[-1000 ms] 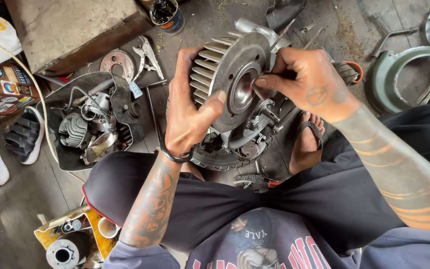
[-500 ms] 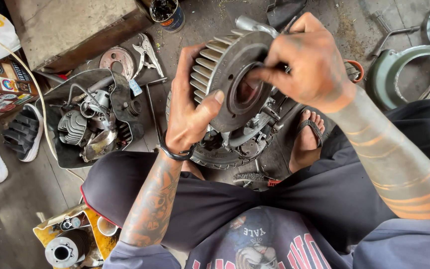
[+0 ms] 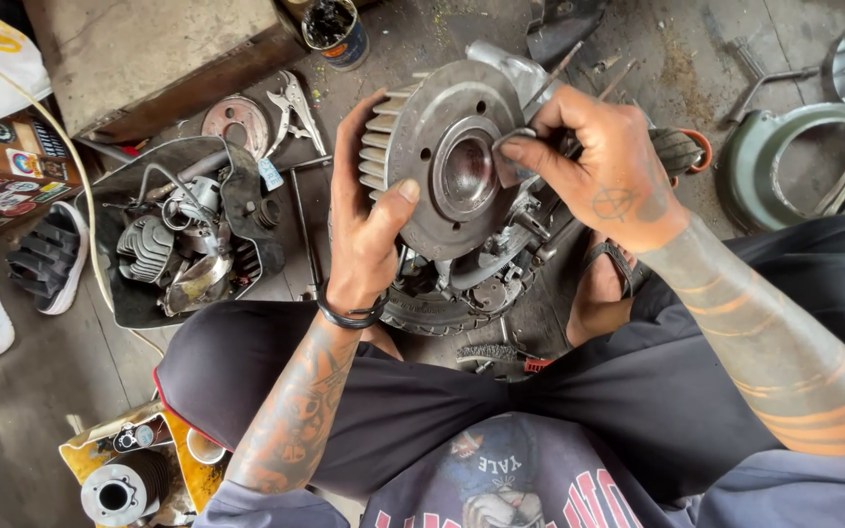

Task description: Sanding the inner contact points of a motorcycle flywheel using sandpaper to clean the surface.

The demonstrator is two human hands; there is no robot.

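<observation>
My left hand (image 3: 369, 220) grips a round metal flywheel with cooling fins (image 3: 434, 147) by its left rim, thumb on its face. It is held upright above an engine block (image 3: 471, 284) that sits on the floor between my legs. My right hand (image 3: 603, 166) pinches a small dark strip, perhaps abrasive paper (image 3: 511, 152), against the rim of the flywheel's shiny centre recess (image 3: 466, 174). My bare foot in a sandal (image 3: 603, 288) rests beside the engine.
A black tray of engine parts (image 3: 183, 244) lies to the left, pliers (image 3: 295, 108) and a metal disc (image 3: 237, 122) behind it. A green fan cover (image 3: 799, 166) is at right, a tin can (image 3: 334, 29) at the top, shoes (image 3: 46, 259) at far left.
The flywheel has turned more face-on toward me. My right hand has shifted from its upper edge down to the right rim of the centre recess.
</observation>
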